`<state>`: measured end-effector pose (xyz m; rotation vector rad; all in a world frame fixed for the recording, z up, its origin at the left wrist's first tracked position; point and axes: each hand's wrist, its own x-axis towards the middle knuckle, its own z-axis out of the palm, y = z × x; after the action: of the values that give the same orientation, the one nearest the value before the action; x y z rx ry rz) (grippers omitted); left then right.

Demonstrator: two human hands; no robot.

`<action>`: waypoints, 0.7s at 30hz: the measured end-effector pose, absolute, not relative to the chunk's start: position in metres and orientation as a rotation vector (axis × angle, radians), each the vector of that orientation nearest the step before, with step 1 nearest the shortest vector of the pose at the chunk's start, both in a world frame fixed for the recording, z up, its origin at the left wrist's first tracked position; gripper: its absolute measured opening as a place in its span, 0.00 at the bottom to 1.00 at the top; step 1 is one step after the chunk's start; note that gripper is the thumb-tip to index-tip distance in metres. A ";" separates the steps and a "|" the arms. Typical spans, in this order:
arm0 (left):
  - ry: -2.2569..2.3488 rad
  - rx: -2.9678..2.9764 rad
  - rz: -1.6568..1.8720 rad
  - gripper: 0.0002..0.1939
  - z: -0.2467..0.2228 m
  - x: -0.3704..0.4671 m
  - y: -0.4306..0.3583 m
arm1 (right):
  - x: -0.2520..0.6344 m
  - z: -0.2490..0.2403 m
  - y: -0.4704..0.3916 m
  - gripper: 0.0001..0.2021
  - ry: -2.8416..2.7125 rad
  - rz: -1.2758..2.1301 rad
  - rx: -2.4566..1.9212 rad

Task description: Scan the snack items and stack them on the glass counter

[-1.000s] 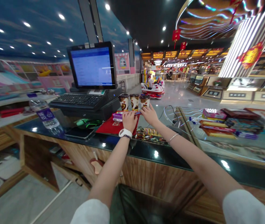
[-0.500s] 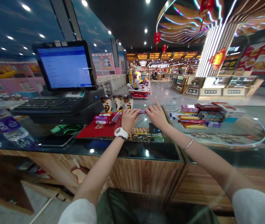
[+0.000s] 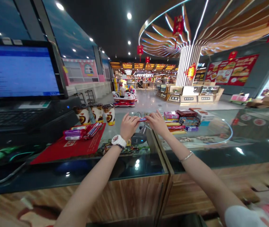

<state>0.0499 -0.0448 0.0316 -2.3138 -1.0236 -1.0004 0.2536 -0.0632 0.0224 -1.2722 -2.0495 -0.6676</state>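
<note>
Between my two hands is a small candy roll (image 3: 142,119) in a red and blue wrapper with white lettering, held level above the glass counter. My left hand (image 3: 128,128), with a white watch at the wrist, pinches its left end. The right end is in the fingers of my right hand (image 3: 157,123), which has a silver bangle further down the arm. Left of my hands, purple and red wrapped snack bars (image 3: 74,134) lie on a red mat (image 3: 84,148). Close to the right hand, stacked candy boxes (image 3: 188,120) and flat bars (image 3: 176,128) rest on the glass.
Several patterned paper cups (image 3: 109,115) stand behind the mat. A monitor (image 3: 22,71) and keyboard fill the left side. Below my left hand is a small black device (image 3: 138,138) with a blue light. A metal-edged seam (image 3: 160,151) divides the counter.
The view has turned right, so the monitor, cups and mat sit further left. My hands, still on the candy roll, have moved right along the counter, nearer the stacked boxes.
</note>
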 end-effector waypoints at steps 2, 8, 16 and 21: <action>-1.001 -2.296 -1.016 0.15 0.030 0.044 -0.043 | 0.256 0.020 -0.060 0.15 -2.035 -0.620 -1.227; -1.003 -2.257 -1.035 0.12 0.029 0.026 -0.042 | 0.265 0.009 -0.053 0.17 -1.997 -0.398 -1.182; -1.041 -2.302 -1.048 0.13 0.028 0.031 -0.046 | 0.267 -0.001 -0.050 0.11 -1.994 -0.356 -1.173; -1.010 -2.354 -0.985 0.15 0.030 0.033 -0.051 | 0.259 0.000 -0.055 0.12 -1.989 -0.434 -1.159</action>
<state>0.0327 -0.0514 0.0304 -2.3539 -1.0098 -0.9853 0.2586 -0.0546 0.0003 -1.1590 -1.9891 -0.4341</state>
